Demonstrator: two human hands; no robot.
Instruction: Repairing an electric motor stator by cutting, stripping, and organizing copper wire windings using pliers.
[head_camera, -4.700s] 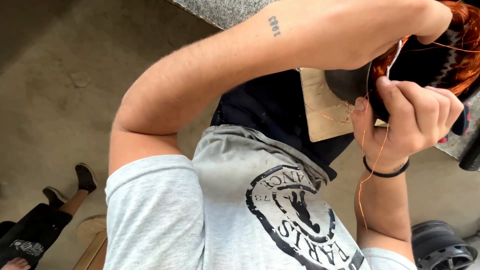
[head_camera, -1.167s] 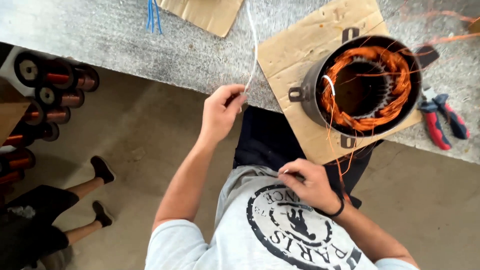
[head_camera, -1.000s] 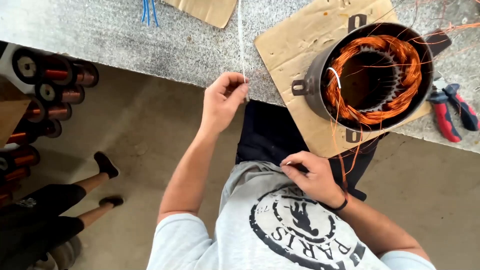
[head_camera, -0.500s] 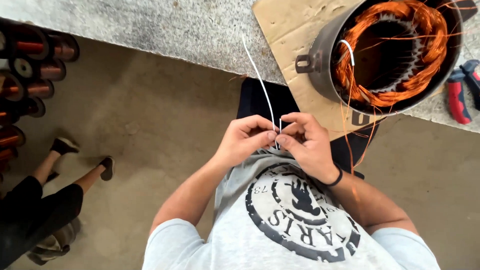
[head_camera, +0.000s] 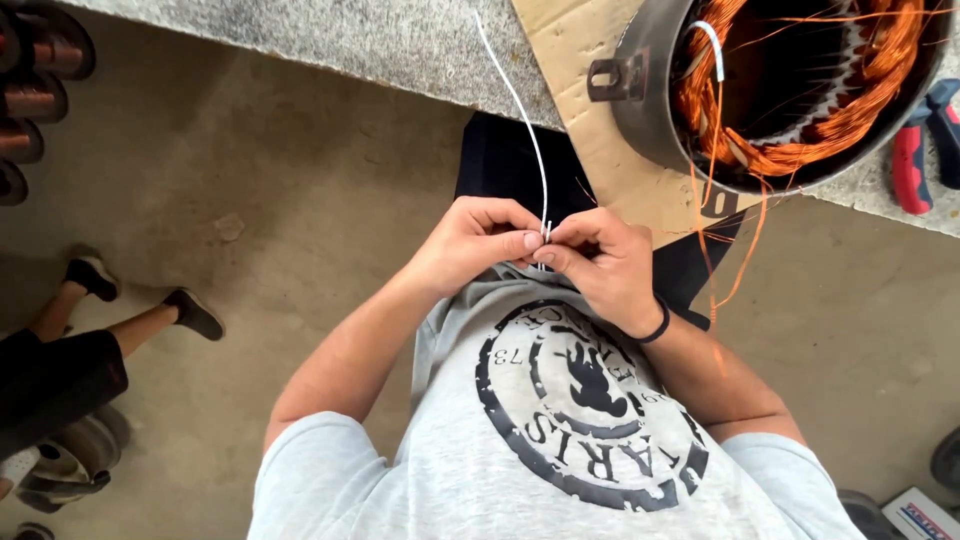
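Note:
My left hand (head_camera: 470, 245) and my right hand (head_camera: 605, 265), which wears a black wristband, meet in front of my chest. Both pinch the lower end of a thin white sleeve (head_camera: 520, 110) between thumb and forefinger. The sleeve rises from my fingertips to the grey bench top (head_camera: 380, 40). A metal motor housing (head_camera: 650, 110) with orange copper windings (head_camera: 800, 150) sits on cardboard (head_camera: 600, 150) at the upper right. Loose copper wires (head_camera: 725, 260) hang from it past my right wrist.
Red and blue pliers (head_camera: 915, 160) lie on the bench at the right edge. Copper wire spools (head_camera: 35, 90) are stacked at the far left. Another person's legs and dark shoes (head_camera: 190, 312) are on the concrete floor at the lower left.
My left hand came down from the bench edge with the white sleeve and joined my right hand at my chest. Since half a second ago the hands have barely moved.

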